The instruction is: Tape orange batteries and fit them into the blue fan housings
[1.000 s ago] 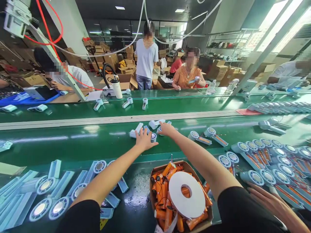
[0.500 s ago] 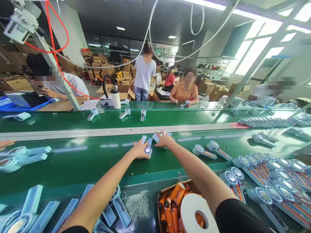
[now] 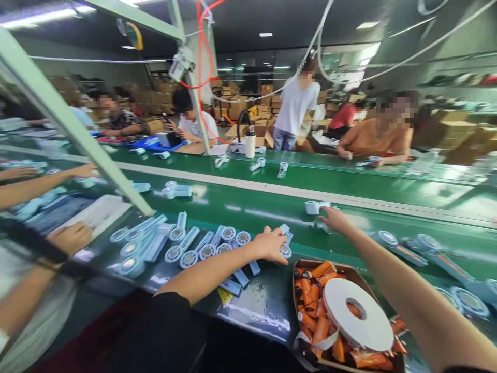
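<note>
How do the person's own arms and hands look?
The left hand and the right hand wear no gloves, and no watch is visible. The left sleeve is black and short, ending near the elbow; the right sleeve is practically out of view.

Dark Overhead, Cluttered Toward the Back

A dark ceiling [image 3: 233, 20] spans the room, broken by a long strip light [image 3: 42, 18] at upper left and a small bright panel [image 3: 266, 34] near the middle. Dark glazing [image 3: 252, 62] runs across the rear, beside a pale column [image 3: 190, 46]; a bright patch [image 3: 367, 54] shows at its right end. Cardboard boxes [image 3: 460, 134] crowd the back, with a blurred shelving rack [image 3: 462, 80] at far right. A slanting metal post [image 3: 77, 119] crosses the left side. The long green counter [image 3: 221, 217] reflects light in streaks, and a pale strip [image 3: 233, 183] runs along it.
</note>
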The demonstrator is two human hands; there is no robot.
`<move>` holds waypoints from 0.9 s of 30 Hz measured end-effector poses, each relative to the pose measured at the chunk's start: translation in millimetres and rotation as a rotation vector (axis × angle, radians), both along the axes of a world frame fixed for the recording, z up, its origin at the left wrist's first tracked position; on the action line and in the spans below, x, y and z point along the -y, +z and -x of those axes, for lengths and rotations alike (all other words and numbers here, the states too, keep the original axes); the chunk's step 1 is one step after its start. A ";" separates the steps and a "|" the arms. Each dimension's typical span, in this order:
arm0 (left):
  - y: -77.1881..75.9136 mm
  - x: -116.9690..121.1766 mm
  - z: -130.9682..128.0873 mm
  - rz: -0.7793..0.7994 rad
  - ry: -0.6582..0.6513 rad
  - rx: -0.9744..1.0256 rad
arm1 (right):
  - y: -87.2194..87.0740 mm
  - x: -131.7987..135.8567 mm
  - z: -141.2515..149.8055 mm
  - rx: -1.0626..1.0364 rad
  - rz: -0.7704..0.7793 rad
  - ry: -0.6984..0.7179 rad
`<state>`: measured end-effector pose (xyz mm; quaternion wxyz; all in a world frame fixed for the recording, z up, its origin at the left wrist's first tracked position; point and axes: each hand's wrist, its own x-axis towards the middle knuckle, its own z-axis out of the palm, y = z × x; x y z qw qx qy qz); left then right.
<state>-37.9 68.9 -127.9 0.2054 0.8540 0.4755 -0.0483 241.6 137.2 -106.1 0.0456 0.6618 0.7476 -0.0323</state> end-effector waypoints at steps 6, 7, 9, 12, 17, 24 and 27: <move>2.8 65.8 23.5 0.008 0.024 -0.108 | -3.3 56.2 -19.8 0.016 0.189 0.097; 4.4 64.3 28.8 0.009 0.013 -0.121 | -6.0 64.1 -25.5 0.014 0.210 0.083; 8.3 46.1 32.9 0.038 -0.022 -0.111 | -12.1 75.9 -39.3 0.002 0.254 0.059; 13.9 -1.0 7.9 0.079 -0.039 -0.017 | -17.2 89.5 -56.0 -0.027 0.344 0.074; 5.8 -90.3 -102.2 -0.045 0.105 0.103 | -7.6 104.6 -68.3 -0.083 0.418 0.135; -16.6 -140.7 -202.4 -0.065 0.004 0.245 | 30.7 161.9 -94.8 -0.325 0.158 0.003; -19.7 -123.2 -181.0 -0.084 -0.145 0.330 | 36.0 213.3 -95.8 -0.630 -0.126 -0.017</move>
